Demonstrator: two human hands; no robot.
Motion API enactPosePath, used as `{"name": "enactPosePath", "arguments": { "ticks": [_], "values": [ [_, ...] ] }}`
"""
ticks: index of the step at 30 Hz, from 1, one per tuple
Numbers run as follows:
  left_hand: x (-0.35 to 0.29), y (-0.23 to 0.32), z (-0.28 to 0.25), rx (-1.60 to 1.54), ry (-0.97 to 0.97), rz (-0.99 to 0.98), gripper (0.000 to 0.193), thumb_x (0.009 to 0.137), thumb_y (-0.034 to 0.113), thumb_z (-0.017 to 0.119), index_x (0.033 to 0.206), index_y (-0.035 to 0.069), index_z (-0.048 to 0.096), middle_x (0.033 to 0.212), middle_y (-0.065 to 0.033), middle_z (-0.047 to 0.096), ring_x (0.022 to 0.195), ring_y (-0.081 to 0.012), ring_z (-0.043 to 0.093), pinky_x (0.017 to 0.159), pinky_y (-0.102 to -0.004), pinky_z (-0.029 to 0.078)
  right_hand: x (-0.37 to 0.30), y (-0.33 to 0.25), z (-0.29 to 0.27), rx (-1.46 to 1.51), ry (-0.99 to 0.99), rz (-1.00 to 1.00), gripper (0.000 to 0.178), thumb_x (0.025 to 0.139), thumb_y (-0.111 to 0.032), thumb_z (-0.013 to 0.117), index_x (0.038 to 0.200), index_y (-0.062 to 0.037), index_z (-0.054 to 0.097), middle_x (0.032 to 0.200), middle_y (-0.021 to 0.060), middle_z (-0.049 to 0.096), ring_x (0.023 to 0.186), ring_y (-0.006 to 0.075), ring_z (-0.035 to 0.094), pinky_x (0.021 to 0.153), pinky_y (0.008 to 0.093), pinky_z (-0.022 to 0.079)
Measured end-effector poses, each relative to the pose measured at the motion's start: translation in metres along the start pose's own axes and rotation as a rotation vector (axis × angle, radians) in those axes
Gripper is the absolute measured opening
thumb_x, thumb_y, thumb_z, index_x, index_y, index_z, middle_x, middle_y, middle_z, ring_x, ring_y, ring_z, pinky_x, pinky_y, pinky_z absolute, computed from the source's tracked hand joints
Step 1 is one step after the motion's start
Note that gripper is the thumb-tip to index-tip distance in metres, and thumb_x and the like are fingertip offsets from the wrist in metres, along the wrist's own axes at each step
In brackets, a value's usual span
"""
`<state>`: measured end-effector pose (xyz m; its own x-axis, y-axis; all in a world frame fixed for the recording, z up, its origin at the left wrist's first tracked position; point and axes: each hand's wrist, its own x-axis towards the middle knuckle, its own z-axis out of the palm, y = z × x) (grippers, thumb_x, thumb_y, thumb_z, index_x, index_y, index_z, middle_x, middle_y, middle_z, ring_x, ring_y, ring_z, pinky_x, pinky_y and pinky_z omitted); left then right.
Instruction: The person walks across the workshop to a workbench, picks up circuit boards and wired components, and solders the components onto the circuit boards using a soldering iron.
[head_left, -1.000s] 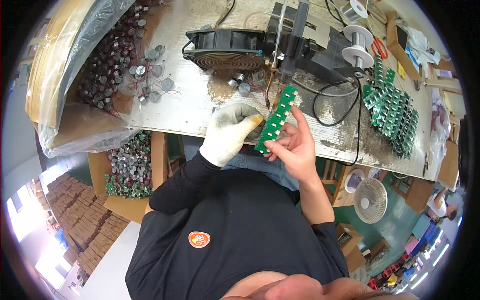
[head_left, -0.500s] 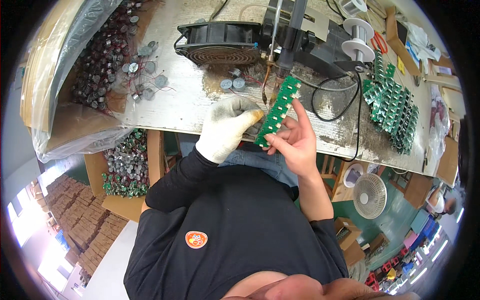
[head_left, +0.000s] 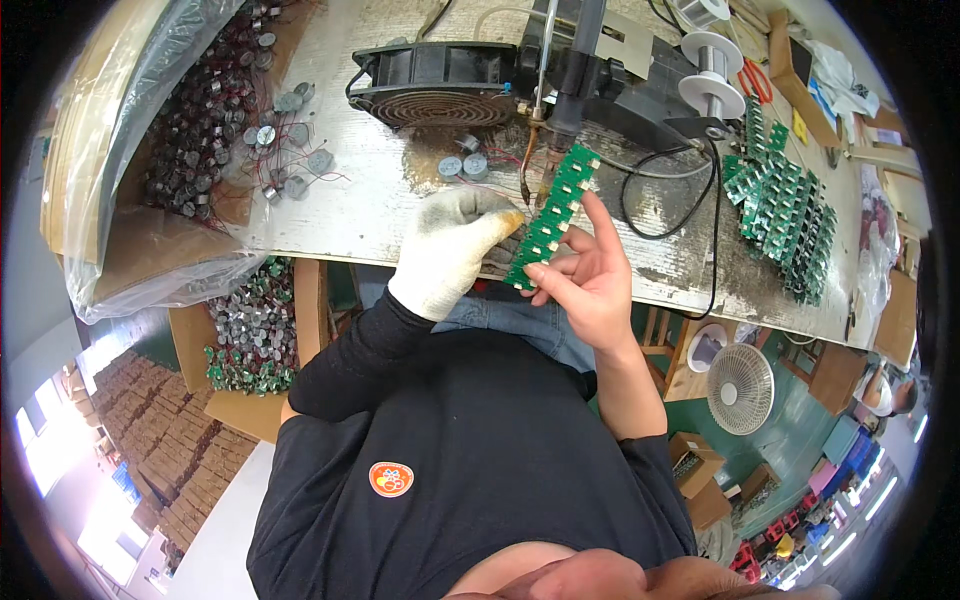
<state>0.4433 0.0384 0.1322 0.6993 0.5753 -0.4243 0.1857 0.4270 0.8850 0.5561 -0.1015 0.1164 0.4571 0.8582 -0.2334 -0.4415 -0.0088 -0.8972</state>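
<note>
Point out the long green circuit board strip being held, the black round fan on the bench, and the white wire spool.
long green circuit board strip (head_left: 553, 214), head view, middle of the strip.
black round fan (head_left: 432, 105), head view, centre of its grille.
white wire spool (head_left: 711, 70), head view, its core between the flanges.

Your one view sits on your head, looking steeply down past your chest, close over the near edge of the workbench; its fisheye bends the far edge.
</note>
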Motion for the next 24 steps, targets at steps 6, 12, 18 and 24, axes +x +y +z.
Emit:
{"name": "enactPosePath", "arguments": {
  "ticks": [6, 12, 18, 24],
  "values": [
    [0.0, -0.004, 0.002, -0.019, 0.022, 0.012, 0.019, 0.088, 0.014, 0.06, 0.095, -0.004, 0.065, 0.081, -0.0053, 0.066, 0.071, -0.0078, 0.061, 0.061, -0.0228, 0.049, -0.001, 0.001, 0.0, -0.016, 0.0, -0.013, 0.084, 0.079, 0.015, 0.059, 0.147, -0.0057, 0.015, 0.109, 0.022, 0.056, 0.067, 0.019, 0.065, 0.053, 0.0255, 0.054],
    [-0.001, -0.011, 0.0, -0.078, -0.019, -0.048, 0.019, 0.088, 0.015, 0.061, 0.097, -0.002, 0.062, 0.082, -0.0065, 0.064, 0.07, -0.0121, 0.062, 0.06, -0.0238, 0.051, -0.003, 0.001, 0.0, -0.033, 0.019, 0.0, 0.083, 0.079, 0.016, 0.058, 0.147, -0.0047, 0.014, 0.108, 0.0212, 0.056, 0.067, 0.0186, 0.065, 0.054, 0.0262, 0.055],
    [-0.002, -0.007, 0.0, -0.019, -0.005, -0.075, 0.019, 0.087, 0.015, 0.062, 0.095, -0.002, 0.062, 0.081, -0.0068, 0.064, 0.069, -0.0114, 0.062, 0.06, -0.0236, 0.05, -0.004, 0.008, 0.0, -0.021, 0.015, 0.013, 0.084, 0.078, 0.015, 0.059, 0.147, -0.0043, 0.014, 0.106, 0.0215, 0.057, 0.067, 0.0188, 0.065, 0.053, 0.0261, 0.055],
    [-0.002, -0.001, 0.003, -0.044, -0.007, -0.096, 0.017, 0.086, 0.015, 0.062, 0.093, -0.001, 0.061, 0.081, -0.0063, 0.064, 0.068, -0.0106, 0.061, 0.059, -0.024, 0.05, -0.004, 0.003, 0.0, -0.037, 0.002, 0.02, 0.085, 0.078, 0.015, 0.059, 0.147, -0.0059, 0.014, 0.105, 0.0217, 0.057, 0.067, 0.0192, 0.065, 0.052, 0.0257, 0.054]
  ]
}}
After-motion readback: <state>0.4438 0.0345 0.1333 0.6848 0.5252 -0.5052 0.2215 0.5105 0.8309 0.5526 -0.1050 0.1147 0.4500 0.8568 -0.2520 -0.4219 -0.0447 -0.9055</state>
